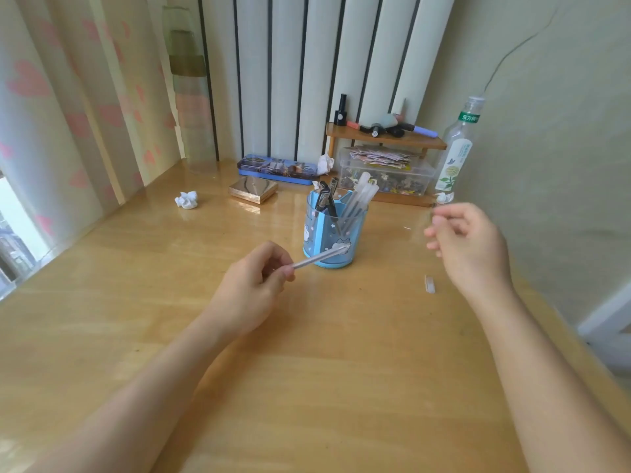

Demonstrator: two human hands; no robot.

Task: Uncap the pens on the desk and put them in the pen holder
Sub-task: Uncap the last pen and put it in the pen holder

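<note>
My left hand [254,288] grips a slim, pale pen [321,258] by its rear end. The pen's tip points right and up, just in front of the blue pen holder [333,233] at the desk's middle. Several clear and dark pens stand in the holder. My right hand [467,244] hovers to the right of the holder, its thumb and fingers pinched on a faint, blurred clear pen cap [421,223]. Another clear cap [429,284] lies on the desk under that hand.
Behind the holder are a blue pencil tin [276,169], a gold compact [253,190], a clear storage box [386,172] under a small wooden shelf [386,138], and a plastic bottle [456,148]. A crumpled tissue [187,199] lies to the left. The wall runs along the right.
</note>
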